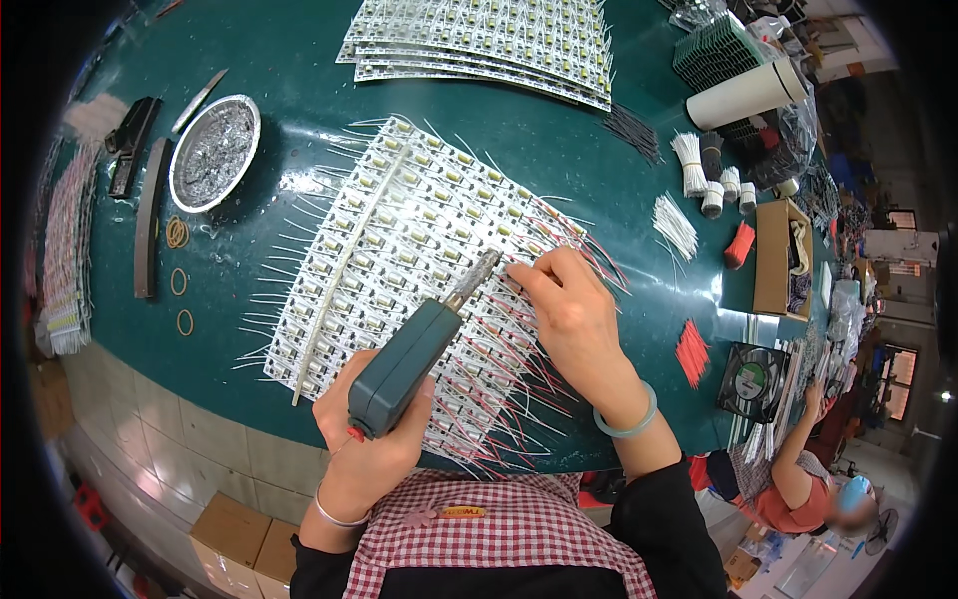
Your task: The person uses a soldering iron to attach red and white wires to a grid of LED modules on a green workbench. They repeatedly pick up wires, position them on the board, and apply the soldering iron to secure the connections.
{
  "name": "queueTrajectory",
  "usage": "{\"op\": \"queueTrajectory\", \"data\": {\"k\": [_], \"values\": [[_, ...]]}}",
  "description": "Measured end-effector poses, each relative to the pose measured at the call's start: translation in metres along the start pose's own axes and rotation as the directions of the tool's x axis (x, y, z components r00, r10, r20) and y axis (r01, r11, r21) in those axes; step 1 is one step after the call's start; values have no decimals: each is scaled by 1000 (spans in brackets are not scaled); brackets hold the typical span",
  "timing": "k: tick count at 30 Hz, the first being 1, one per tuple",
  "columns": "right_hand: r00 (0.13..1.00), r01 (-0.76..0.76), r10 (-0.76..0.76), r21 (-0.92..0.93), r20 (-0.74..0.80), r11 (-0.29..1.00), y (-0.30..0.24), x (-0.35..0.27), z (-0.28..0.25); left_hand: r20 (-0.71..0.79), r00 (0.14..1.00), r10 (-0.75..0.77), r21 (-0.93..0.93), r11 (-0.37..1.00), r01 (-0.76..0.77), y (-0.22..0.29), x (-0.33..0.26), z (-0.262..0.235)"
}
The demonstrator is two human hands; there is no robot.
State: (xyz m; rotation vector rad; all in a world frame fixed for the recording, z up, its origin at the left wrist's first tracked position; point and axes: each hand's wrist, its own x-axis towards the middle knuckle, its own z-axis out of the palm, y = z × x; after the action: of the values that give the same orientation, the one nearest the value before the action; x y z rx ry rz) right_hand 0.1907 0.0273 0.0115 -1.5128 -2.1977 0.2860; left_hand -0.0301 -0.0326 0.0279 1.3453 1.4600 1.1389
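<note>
My left hand (364,454) is closed round the dark green handle of a soldering iron (404,364). The iron slants up and right, its metal tip over a panel of small circuit boards (384,270) lying on the table. Close to that tip, the thumb and forefinger of my right hand (579,314) are pinched on what looks like a thin wire, mostly hidden by the fingers. Red and white wires (499,354) stick out along the panel's right side, and white ones from its left. A pale strip (349,265) runs lengthwise over the panel.
More panels (479,45) are stacked at the back of the green table (289,60). On the left are a foil-lined bowl (215,153) and rubber bands (179,282). Wire bundles (675,227), a cardboard box (773,262) and a fan (750,382) stand right. A co-worker (798,484) is beyond.
</note>
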Motion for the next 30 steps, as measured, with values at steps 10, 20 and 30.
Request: {"op": "queueTrajectory", "data": {"k": [10, 20, 30], "values": [[997, 45, -39, -91, 66, 995, -2, 4, -3, -6, 999, -45, 13, 999, 45, 3, -1, 5], [984, 74, -45, -165, 173, 984, -9, 16, -12, 46, 997, -61, 61, 996, 58, 4, 0, 3], [979, 106, -68, -194, 193, 975, -9, 19, -14, -232, 973, 1, 81, 997, 18, 6, -10, -17]]}}
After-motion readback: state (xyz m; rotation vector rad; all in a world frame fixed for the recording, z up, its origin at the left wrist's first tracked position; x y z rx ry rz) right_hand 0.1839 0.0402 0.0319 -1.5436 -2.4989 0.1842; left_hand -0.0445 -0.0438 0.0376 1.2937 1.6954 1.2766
